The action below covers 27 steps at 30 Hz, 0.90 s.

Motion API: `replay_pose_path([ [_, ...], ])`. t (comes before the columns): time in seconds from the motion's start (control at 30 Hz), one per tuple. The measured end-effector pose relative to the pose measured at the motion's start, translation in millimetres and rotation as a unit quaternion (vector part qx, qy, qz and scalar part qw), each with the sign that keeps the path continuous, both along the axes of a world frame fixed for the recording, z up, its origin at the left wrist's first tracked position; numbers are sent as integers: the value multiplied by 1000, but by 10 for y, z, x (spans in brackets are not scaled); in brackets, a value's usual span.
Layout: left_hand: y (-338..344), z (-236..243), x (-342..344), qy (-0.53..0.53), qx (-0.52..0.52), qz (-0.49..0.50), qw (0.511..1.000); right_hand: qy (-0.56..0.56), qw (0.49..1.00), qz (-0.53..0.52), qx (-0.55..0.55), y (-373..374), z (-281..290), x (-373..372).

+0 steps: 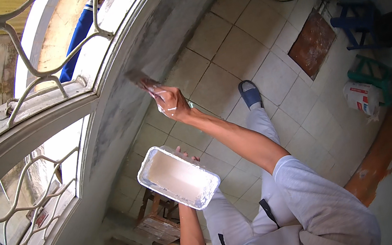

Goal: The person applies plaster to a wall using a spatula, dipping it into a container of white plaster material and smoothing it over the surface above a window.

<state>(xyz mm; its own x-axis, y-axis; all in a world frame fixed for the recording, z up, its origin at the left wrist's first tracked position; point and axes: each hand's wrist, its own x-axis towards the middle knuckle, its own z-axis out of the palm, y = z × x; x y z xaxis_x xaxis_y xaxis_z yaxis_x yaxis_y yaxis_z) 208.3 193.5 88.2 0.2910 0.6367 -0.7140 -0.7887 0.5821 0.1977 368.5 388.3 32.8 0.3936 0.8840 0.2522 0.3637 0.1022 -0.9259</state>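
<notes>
- A flat-bladed tool (142, 79) was grasped by the right hand (173, 104), the fingers being closed about its handle; white smears were noted on the knuckles and wrist.
- The blade was directed up and to the left over the grey, patchy wall (120, 91), below the window frame; its end was blurred, and whether it was pressed to the surface could not be told.
- A rectangular white tray (168, 193) was held by the left hand (195, 158) from beneath, a few fingertips being seen past its far edge; the palm and thumb were hidden by the tray.
- The tray was positioned in front of the body, below the right hand and well apart from the blade. Pale material (180, 173) was seen inside it, and its rim was found crusted with white.
- The window on the left was fitted with a curled metal grille (13, 39).
- A wooden stool (159, 226) was partly covered by the tray and left forearm.
- The floor was laid with pale tiles (212, 33); a blue slipper (250, 94) was worn on the foot in view.
- At the right, a brown panel (312, 44), a blue stool (354, 23), a green stool (373, 71) and a white bag (361, 97) were observed, the bag being set just beside the green stool.
</notes>
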Motion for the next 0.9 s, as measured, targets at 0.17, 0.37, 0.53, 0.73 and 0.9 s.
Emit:
replay_pose_path([
  [0.17,84,95,-47,68,10,8,998,45,994,-53,-84,-52,-51,734],
  [0.37,125,47,131,52,58,0,997,-63,954,-278,-88,1155,313,2711],
  [0.53,133,15,383,29,50,4,998,-95,961,-247,-82,1560,352,2979],
  [0.73,98,13,355,-15,52,15,998,-32,982,-183,-20,1108,191,1582],
  [0.9,-17,43,148,-21,29,23,999,31,997,-63,-31,434,135,400],
])
